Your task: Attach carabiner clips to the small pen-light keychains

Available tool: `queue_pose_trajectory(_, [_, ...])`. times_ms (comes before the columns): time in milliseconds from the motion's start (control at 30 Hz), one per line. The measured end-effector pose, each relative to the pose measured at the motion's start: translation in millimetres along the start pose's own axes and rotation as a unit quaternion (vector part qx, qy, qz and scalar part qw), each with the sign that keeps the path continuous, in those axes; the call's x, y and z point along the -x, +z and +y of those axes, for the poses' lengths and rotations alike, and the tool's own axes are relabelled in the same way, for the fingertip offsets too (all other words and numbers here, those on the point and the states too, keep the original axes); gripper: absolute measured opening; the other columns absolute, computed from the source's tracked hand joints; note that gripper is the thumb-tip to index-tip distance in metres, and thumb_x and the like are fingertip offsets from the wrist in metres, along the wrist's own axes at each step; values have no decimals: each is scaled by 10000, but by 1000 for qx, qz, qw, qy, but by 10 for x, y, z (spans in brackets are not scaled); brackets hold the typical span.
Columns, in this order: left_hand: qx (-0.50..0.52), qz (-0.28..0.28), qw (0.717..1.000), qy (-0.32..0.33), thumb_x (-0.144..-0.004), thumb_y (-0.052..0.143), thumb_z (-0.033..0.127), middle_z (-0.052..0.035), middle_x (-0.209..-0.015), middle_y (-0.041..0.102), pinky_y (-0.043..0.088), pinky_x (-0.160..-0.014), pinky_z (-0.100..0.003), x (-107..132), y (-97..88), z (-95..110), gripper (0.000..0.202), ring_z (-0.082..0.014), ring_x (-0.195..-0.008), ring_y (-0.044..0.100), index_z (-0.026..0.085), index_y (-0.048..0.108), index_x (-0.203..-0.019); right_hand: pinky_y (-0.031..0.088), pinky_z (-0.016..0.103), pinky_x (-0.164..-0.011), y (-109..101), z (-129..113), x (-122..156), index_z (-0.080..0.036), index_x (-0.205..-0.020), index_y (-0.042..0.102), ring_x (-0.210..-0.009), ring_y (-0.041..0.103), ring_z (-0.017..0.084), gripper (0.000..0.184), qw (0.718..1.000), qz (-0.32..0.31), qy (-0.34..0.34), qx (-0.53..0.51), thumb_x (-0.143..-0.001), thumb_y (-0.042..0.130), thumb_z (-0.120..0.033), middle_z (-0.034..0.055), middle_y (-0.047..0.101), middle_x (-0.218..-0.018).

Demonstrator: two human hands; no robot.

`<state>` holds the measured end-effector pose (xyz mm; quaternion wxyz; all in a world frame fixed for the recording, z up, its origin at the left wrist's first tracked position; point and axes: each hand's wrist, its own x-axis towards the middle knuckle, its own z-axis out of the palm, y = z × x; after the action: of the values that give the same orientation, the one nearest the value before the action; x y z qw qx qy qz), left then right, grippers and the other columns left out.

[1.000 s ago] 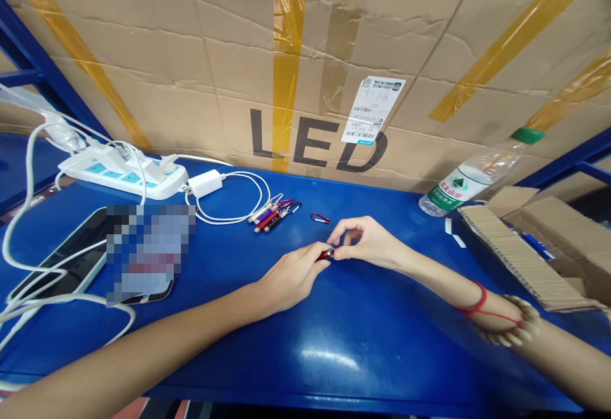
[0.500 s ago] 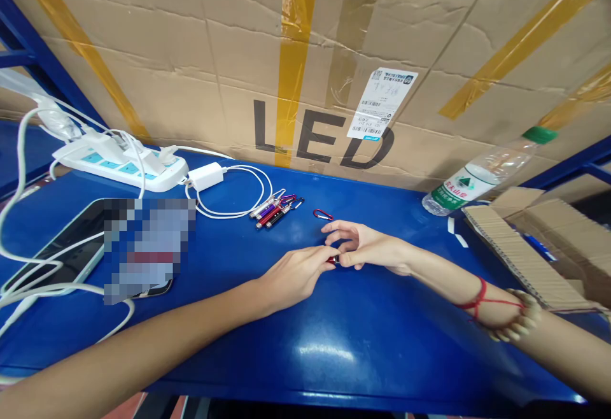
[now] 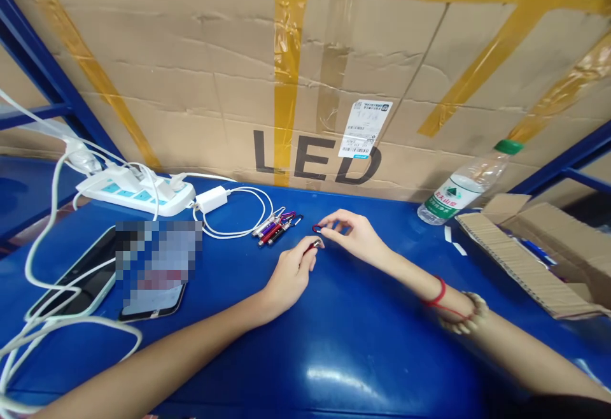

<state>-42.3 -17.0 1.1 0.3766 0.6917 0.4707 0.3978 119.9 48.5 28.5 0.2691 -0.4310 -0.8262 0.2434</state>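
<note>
I'm watching the left hand (image 3: 290, 274) clamping a red tube (image 3: 312, 246); the right hand (image 3: 357, 237) is pinching a red clip (image 3: 317, 228) at the tube's 12 o'clock. At 10 o'clock, 4 more tubes (image 3: 273, 230) are lying. Pinching lightly, keeping the tube steady, is seeming wisest.

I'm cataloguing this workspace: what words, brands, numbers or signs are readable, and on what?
"LED": large cardboard box
"农夫山泉": plastic water bottle; smaller text below too blurred
Shipping label: print too small to read
Right-hand smartphone: screen pixelated, unreadable
</note>
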Motion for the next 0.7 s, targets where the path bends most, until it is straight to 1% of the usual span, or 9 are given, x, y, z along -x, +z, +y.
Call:
queue_pose_trajectory(67, [18, 10, 1000, -15, -887, 281, 276, 52, -581, 384, 319, -536, -197, 4, -6, 14, 205, -84, -533, 384, 184, 460, -925, 417, 212, -574, 12, 37, -6, -227, -914, 646, -706, 563, 109, 204, 992, 11, -41, 118, -811, 527, -356, 20, 592, -887])
queue_pose_trajectory(133, [36, 10, 999, -27, -892, 273, 307, 54, -578, 359, 298, -520, -200, 15, -6, 22, 205, -83, -524, 355, 185, 437, -907, 413, 209, -570, 28, 75, 10, -239, -917, 658, -797, 567, 135, 182, 977, -1, -63, 203, -819, 525, -315, 30, 589, -923])
queue_pose_trajectory(233, [69, 5, 997, -32, -897, 255, 360, 49, -607, 356, 276, -507, -202, 33, 6, 19, 228, -81, -528, 326, 189, 405, -888, 427, 214, -592, 44, 113, 57, -223, -864, 665, -854, 560, 148, 162, 968, -7, -55, 245, -826, 515, -271, 36, 588, -931])
queue_pose_trajectory(333, [103, -9, 994, -44, -895, 242, 403, 39, -657, 365, 256, -488, -202, 44, 22, 9, 272, -72, -516, 290, 185, 393, -838, 445, 228, -636, 35, 126, 126, -194, -801, 649, -850, 562, 150, 143, 973, -11, -33, 230, -820, 520, -251, 39, 597, -929])
queue_pose_trajectory(467, [152, -44, 986, -51, -884, 254, 441, 34, -681, 366, 221, -455, -204, 49, 42, -2, 295, -63, -485, 247, 183, 391, -851, 447, 263, -737, 2, 110, 253, -181, -841, 605, -870, 567, 157, 124, 985, -7, -39, 169, -836, 496, -241, 40, 619, -929])
queue_pose_trajectory(600, [169, -57, 982, -63, -881, 264, 439, 34, -703, 382, 200, -443, -205, 56, 52, -2, 281, -52, -465, 224, 185, 381, -850, 446, 250, -694, -19, 22, 382, -196, -894, 568, -792, 588, 138, 152, 995, 15, -29, 91, -868, 449, -288, 20, 633, -895])
queue_pose_trajectory(700, [166, -59, 982, -75, -881, 269, 420, 40, -706, 388, 194, -430, -202, 62, 46, 25, 261, -44, -448, 224, 187, 368, -818, 442, 241, -678, -16, -74, 455, -190, -901, 554, -773, 578, 131, 147, 997, 38, -35, 57, -868, 449, -288, 26, 617, -901])
